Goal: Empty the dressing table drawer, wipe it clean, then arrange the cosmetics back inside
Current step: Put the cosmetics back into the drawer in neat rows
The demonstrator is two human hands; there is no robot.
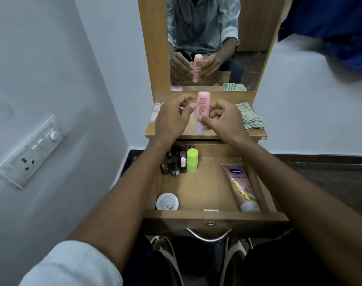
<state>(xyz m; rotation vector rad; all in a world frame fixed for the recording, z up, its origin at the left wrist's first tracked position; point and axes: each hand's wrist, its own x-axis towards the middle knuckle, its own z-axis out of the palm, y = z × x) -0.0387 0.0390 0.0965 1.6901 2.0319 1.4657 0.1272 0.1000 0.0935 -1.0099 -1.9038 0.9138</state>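
Observation:
A pink tube (202,104) stands cap-down above the dressing table top (217,134). My right hand (223,118) pinches it from the right; my left hand (171,118) touches its left side with fingertip and thumb. Below, the wooden drawer (198,190) is pulled out. It holds several small dark bottles (176,164) and a lime green bottle (192,160) at the back left, a white round jar (167,201) at the front left, and a pink Vaseline tube (241,187) lying along the right wall.
A folded striped cloth (250,116) lies on the table top at the right. A pale pink item (156,113) lies at the left end. The mirror (209,44) stands behind. A switch plate (30,151) is on the left wall. Sandals (233,256) sit under the drawer.

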